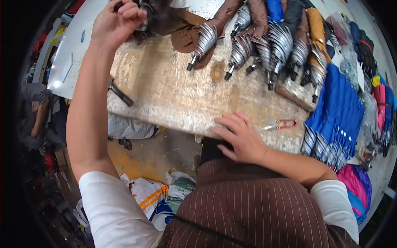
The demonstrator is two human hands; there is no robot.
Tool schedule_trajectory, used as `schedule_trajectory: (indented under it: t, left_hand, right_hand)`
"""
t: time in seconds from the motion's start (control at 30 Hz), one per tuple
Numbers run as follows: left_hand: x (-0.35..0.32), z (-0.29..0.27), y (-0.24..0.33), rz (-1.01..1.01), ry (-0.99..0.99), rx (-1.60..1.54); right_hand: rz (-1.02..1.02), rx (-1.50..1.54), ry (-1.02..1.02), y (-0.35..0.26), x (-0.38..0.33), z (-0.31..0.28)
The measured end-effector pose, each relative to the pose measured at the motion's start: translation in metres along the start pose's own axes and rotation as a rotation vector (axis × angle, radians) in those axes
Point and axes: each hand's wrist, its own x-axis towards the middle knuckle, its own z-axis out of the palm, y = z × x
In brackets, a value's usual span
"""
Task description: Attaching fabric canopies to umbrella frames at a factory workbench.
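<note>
My left hand (118, 24) is raised at the far left of the worn wooden board (165, 91), its fingers curled. Something dark shows at the fingers, too hidden to name. Beside that hand lies a dark, crumpled bundle, with brown fabric (186, 35) spread to its right. My right hand (243, 138) rests on the board's near edge, fingers stretched out and holding nothing. To its right lie red-handled thread snips (282, 124). Several folded umbrellas (281, 45), brown, black, blue and orange, lie along the far side with metal ribs and black tips toward me.
A black-handled tool (120, 93) lies at the board's left edge. A small block (297, 93) sits under some umbrella tips. Blue umbrellas (337, 111) are stacked at right, past them plastic-wrapped ones. Bags (147, 192) lie on the floor; another person (35, 111) is at far left.
</note>
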Motion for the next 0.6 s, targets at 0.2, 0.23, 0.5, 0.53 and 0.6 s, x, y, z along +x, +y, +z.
schedule_trajectory:
  t: [0.2,0.23,0.5,0.53,0.6]
  left_hand:
    - [-0.144,0.063,-0.016,0.014,0.094,0.31]
    - [-0.168,0.072,-0.025,0.026,0.199,0.324]
    - [-0.29,0.087,-0.125,-0.184,0.27,-0.148]
    - [-0.292,0.094,-0.129,-0.181,0.259,-0.144]
    - [-0.295,0.107,-0.135,-0.125,0.171,-0.124]
  right_hand:
    - [-0.075,0.06,0.14,0.019,-0.014,-0.003]
    - [-0.051,0.077,0.152,0.023,-0.021,-0.009]
    - [0.206,-0.515,0.275,0.06,-0.11,-0.061]
    - [0.217,-0.522,0.245,0.067,-0.115,-0.059]
    - [0.227,-0.532,0.219,0.072,-0.119,-0.064]
